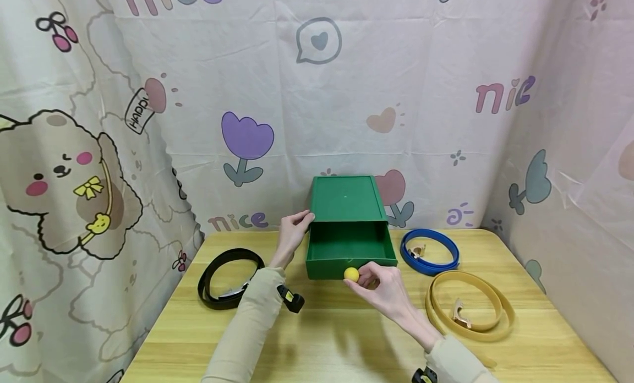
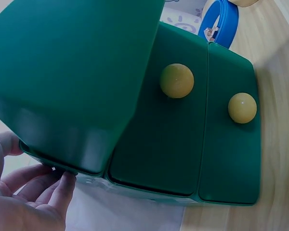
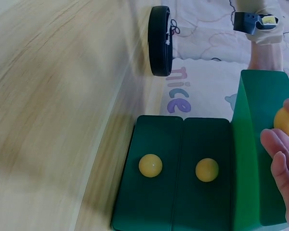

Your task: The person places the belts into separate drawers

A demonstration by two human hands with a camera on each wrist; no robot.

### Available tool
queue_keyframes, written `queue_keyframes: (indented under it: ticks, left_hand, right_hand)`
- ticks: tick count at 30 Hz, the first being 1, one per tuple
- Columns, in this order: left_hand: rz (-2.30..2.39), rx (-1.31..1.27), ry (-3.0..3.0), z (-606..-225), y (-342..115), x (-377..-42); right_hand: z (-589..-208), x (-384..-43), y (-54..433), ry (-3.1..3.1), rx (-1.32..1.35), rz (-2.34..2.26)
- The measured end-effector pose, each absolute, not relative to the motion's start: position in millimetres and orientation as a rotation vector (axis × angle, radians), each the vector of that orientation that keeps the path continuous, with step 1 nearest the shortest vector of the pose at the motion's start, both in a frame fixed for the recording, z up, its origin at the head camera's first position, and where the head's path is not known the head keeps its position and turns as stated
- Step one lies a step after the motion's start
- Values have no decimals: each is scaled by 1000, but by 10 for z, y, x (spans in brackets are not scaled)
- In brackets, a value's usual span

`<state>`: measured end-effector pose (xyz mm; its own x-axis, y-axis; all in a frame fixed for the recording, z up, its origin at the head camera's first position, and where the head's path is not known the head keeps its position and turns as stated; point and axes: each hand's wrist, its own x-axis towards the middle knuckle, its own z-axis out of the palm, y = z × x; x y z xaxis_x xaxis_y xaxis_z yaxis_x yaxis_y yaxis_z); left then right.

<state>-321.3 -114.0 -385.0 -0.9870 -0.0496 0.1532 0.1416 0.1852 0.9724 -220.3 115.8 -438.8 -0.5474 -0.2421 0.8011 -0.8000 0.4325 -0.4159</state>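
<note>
A small green drawer cabinet (image 1: pixel 345 198) stands against the back cloth, its top drawer (image 1: pixel 327 268) pulled out and nothing showing inside. My right hand (image 1: pixel 383 286) pinches the round yellow knob (image 1: pixel 351 274) on that drawer's front between thumb and fingers. With bent fingers, my left hand (image 1: pixel 293 233) holds the cabinet's left side near its top front corner; its fingertips (image 2: pixel 65 185) lie right at the green edge. Below, in the right wrist view, two more drawer fronts stand closed, with a yellow middle knob (image 3: pixel 207 170) and a yellow bottom knob (image 3: pixel 150 165).
A coiled black belt (image 1: pixel 205 286) lies left of my left forearm on the wooden table (image 1: pixel 317 344). To the right are a coiled blue belt (image 1: pixel 431 267) and a coiled tan belt (image 1: pixel 505 322). A printed cloth (image 1: pixel 317 97) hangs around the table.
</note>
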Motion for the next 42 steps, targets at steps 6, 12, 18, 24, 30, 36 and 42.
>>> queue_keyframes:
  ticks: [6, 12, 18, 24, 30, 36, 42]
  left_hand:
    - [-1913, -86, -2276, -3858, -1129, -3227]
    - [-1916, -108, -2267, -3831, -1128, -3193]
    - [-1908, -101, -2277, -3879, -1131, -3233]
    - [-1919, -99, -2272, -3867, -1125, -3229]
    - [-1934, -92, -2270, -3862, -1126, -3219]
    - [-1925, -100, -2269, -3863, -1121, -3221]
    - [-1933, -102, -2270, -3873, -1126, -3230]
  right_hand:
    - [-4384, -2189, 1181, -2017, 895, 1085]
    - [-4385, -2170, 1183, -2020, 911, 1102]
    - [-4385, -2144, 1177, -2020, 909, 1097]
    - [-4383, -2131, 1175, -2016, 914, 1089]
    - [-4387, -2127, 1167, -2008, 924, 1088]
    - [-4389, -2122, 1175, -1998, 932, 1079]
    - [-4392, -2109, 1179, -2003, 933, 1079]
